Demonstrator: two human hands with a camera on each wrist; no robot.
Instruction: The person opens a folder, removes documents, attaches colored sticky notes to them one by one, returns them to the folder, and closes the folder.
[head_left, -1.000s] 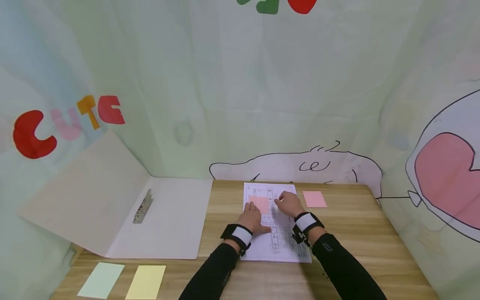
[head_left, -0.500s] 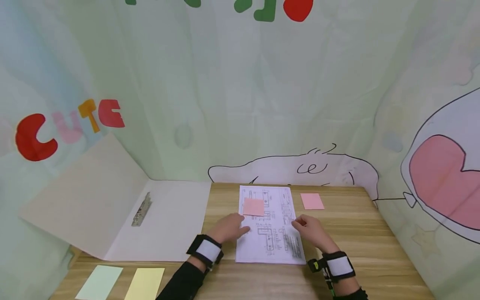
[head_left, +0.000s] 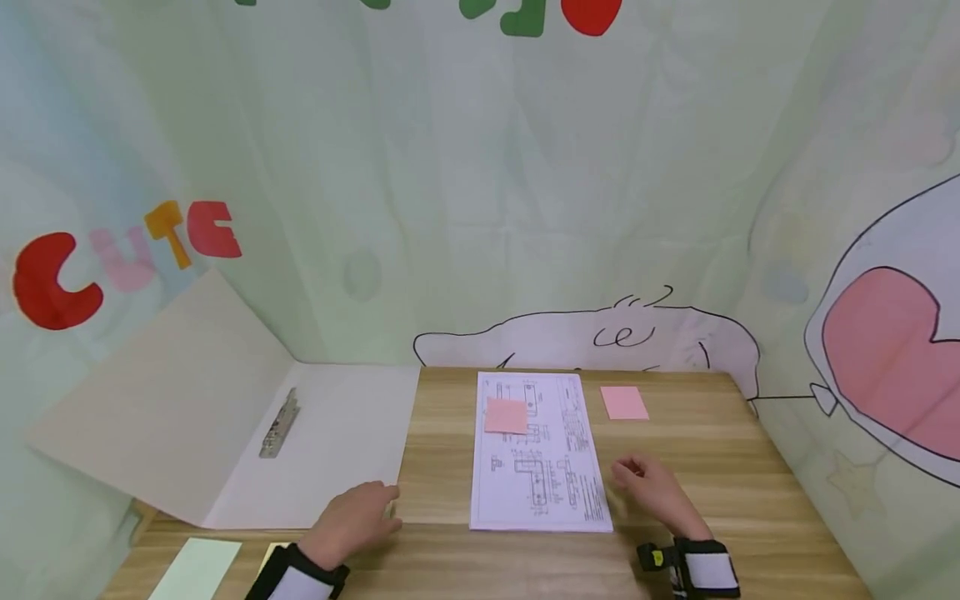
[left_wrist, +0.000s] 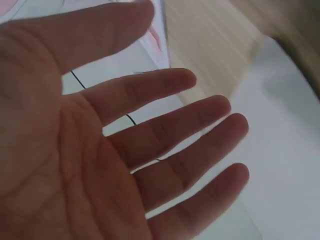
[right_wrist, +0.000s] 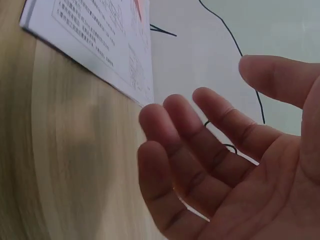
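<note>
My left hand point(head_left: 351, 525) is over the front right corner of the open white binder point(head_left: 352, 450), holding nothing; in the left wrist view its fingers are spread and nearly straight. To the right of the paper stack my right hand point(head_left: 656, 492) hovers above the table, its fingers loosely bent around nothing. The stack of printed drawings point(head_left: 517, 500) lies on the wooden table between both hands, with a pink sticky note point(head_left: 506, 416) on its upper left part. In the right wrist view, printed text shows on the paper's point(right_wrist: 85, 35) corner.
A second pink sticky note point(head_left: 624, 402) lies right of the stack. The binder's metal clip point(head_left: 280, 425) sits along its spine, its cover leaning back against the curtain. Pale green paper point(head_left: 197, 571) and partly hidden yellow paper point(head_left: 272, 554) lie at the table's front left.
Both hands have come off the drawings. The left hand moved left and toward the front, past the binder's edge; the right drew back to the right. The sticky note stays on the stack.
</note>
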